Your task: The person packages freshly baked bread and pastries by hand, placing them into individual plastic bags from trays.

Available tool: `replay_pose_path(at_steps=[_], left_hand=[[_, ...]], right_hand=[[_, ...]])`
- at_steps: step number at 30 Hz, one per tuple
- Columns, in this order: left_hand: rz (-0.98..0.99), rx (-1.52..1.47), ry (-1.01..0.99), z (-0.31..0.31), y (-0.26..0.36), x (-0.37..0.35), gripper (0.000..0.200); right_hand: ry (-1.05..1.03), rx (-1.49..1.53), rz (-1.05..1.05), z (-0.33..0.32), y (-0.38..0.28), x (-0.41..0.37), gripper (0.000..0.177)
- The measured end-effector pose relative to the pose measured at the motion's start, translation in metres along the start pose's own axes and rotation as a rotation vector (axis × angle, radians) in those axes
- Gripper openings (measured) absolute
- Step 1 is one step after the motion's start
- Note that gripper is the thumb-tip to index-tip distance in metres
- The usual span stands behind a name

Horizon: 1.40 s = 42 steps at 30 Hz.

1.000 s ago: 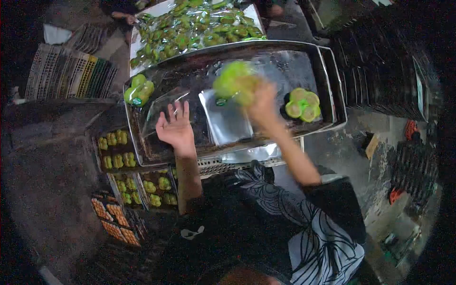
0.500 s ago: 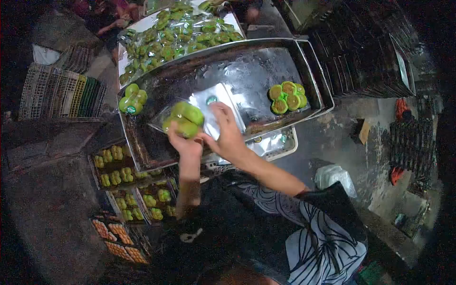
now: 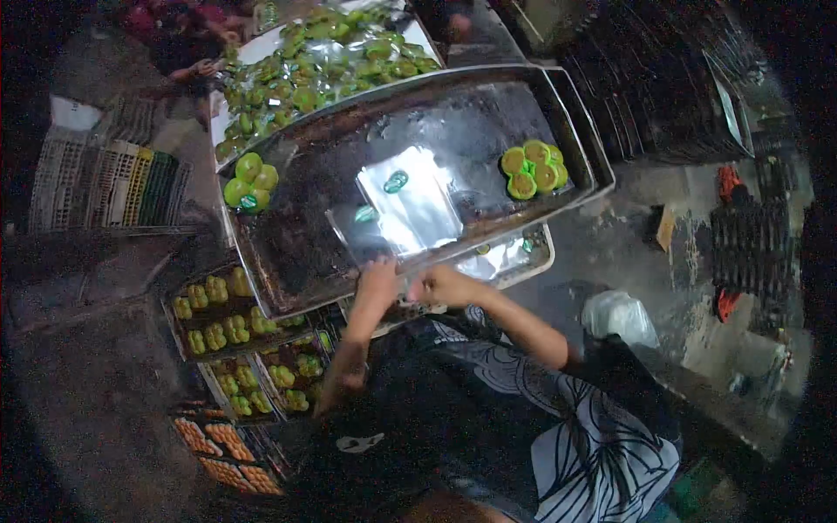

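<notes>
My left hand (image 3: 377, 283) is at the near edge of the dark metal tray (image 3: 288, 261), its fingers closed at the lower edge of a clear plastic bag (image 3: 359, 225) with a green label. Beside it on the right, my right hand (image 3: 440, 286) is curled closed; what it holds, if anything, is hidden. A stack of shiny plastic bags (image 3: 414, 200) with a green label lies mid-tray. One cluster of round green items (image 3: 251, 183) with a label sits at the tray's left, and another with brown faces (image 3: 534, 170) at its right.
Many bagged green items (image 3: 323, 70) cover a white table behind the tray. Crates of green items (image 3: 218, 324) stand at lower left, with stacked crates (image 3: 91, 174) beyond. A white bin (image 3: 542, 257) is under the near edge. Another person's hand (image 3: 205, 68) shows at upper left.
Both my hands have moved down towards my body and the tray's near edge. The green cluster they held is no longer visible. The plastic bag stack mid-tray is now uncovered.
</notes>
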<state>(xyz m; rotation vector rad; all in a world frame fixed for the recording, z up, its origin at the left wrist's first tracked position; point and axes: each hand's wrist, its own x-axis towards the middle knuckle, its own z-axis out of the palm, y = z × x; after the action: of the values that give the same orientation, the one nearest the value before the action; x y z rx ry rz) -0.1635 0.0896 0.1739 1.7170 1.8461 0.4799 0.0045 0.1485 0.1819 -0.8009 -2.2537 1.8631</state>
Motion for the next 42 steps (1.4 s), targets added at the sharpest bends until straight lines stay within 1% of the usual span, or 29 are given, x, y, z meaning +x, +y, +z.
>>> replay_pose_path(at_steps=[2,3,4,5,6,8,9,10,11,12,14,15,16,17,18,20,22,23,25,27,29,30,32,33,36,38,39,40,42], left_hand=[[0.082,0.102,-0.111,-0.01,-0.002,0.0,0.017],[-0.101,0.033,-0.16,-0.03,0.013,0.002,0.017],[-0.079,0.028,-0.183,-0.037,0.02,0.003,0.017],[-0.083,-0.192,-0.148,-0.042,0.025,0.002,0.014],[-0.095,-0.411,-0.113,-0.047,0.032,0.002,0.012],[-0.185,-0.535,-0.158,-0.05,0.056,0.007,0.011],[-0.126,-0.623,0.01,-0.047,0.065,0.01,0.011],[-0.062,-0.708,0.185,-0.042,0.075,0.014,0.011],[-0.024,-0.762,0.196,-0.035,0.088,0.014,0.013],[0.096,-0.661,0.14,-0.014,0.087,0.012,0.013],[0.087,-0.855,0.192,0.013,0.107,0.014,0.025],[0.081,-0.849,0.209,0.017,0.112,0.019,0.025],[-0.185,-1.384,0.372,0.02,0.117,0.029,0.032],[-0.474,-1.909,0.531,0.024,0.121,0.036,0.039],[-0.48,-1.906,0.552,0.023,0.115,0.04,0.039],[-0.432,-1.953,0.144,0.013,0.096,0.045,0.045],[-0.54,-1.913,0.601,0.007,0.101,0.059,0.035],[-0.511,-1.934,0.688,0.001,0.102,0.059,0.037],[-0.486,-1.947,0.781,-0.006,0.103,0.053,0.04],[-0.275,-2.025,0.695,-0.011,0.103,0.047,0.043],[-0.274,-2.017,0.739,-0.014,0.098,0.044,0.045],[-0.273,-2.009,0.781,-0.014,0.095,0.044,0.048],[-0.242,-1.988,0.721,-0.022,0.085,0.039,0.058],[-0.279,-2.016,0.765,-0.027,0.082,0.037,0.06],[-0.306,-2.022,0.834,-0.038,0.077,0.04,0.065],[-0.243,-2.13,0.732,-0.046,0.067,0.049,0.064],[-0.254,-2.102,0.802,-0.046,0.055,0.053,0.064],[-0.243,-2.096,0.792,-0.05,0.052,0.058,0.064],[-0.305,-2.072,1.0,-0.049,0.059,0.067,0.064]], right_hand=[[-0.113,-0.055,0.237,0.017,-0.025,-0.028,0.024],[-0.091,-0.047,0.256,0.022,-0.029,-0.026,0.024],[0.206,-0.092,0.264,0.031,-0.034,-0.02,0.021],[0.5,-0.141,0.27,0.039,-0.037,-0.016,0.019],[0.673,-0.085,0.136,0.041,-0.028,-0.011,0.019],[0.731,-0.229,0.225,0.029,-0.042,-0.013,0.019],[0.739,-0.225,0.227,0.021,-0.043,-0.016,0.019],[0.615,0.352,0.36,0.009,-0.041,-0.02,0.021],[0.443,0.921,0.471,-0.007,-0.036,-0.024,0.022],[0.429,1.253,0.278,-0.027,-0.01,-0.026,0.033],[0.802,1.016,0.0,-0.065,-0.044,-0.013,0.05],[0.702,1.321,-0.144,-0.065,-0.062,-0.013,0.048],[0.58,1.617,-0.292,-0.061,-0.073,-0.015,0.046],[0.374,1.824,-0.268,-0.053,-0.056,-0.019,0.05],[0.228,1.914,-0.085,-0.041,-0.033,-0.023,0.045],[0.245,1.168,0.151,-0.063,-0.01,-0.042,0.061],[0.625,-0.049,0.473,-0.146,0.008,-0.055,0.064],[1.169,-0.781,0.493,-0.173,0.042,-0.056,0.061],[1.365,-1.365,0.517,-0.204,0.088,-0.051,0.044],[1.06,-0.575,0.222,-0.217,0.082,-0.039,0.033],[0.85,-0.744,0.034,-0.186,0.104,-0.016,0.037],[0.69,-1.061,0.156,-0.164,0.093,-0.012,0.043],[0.708,-1.04,0.061,-0.141,0.081,-0.019,0.06],[0.718,-1.033,0.067,-0.138,0.078,-0.019,0.06],[0.769,-1.105,0.366,-0.146,0.085,-0.02,0.073],[0.799,-0.724,0.206,-0.163,0.106,0.006,0.065],[0.849,-0.468,0.29,-0.156,0.071,0.01,0.052],[0.875,-0.496,0.145,-0.14,0.025,0.006,0.044],[0.952,-0.818,-0.22,-0.1,-0.037,0.002,0.043]])
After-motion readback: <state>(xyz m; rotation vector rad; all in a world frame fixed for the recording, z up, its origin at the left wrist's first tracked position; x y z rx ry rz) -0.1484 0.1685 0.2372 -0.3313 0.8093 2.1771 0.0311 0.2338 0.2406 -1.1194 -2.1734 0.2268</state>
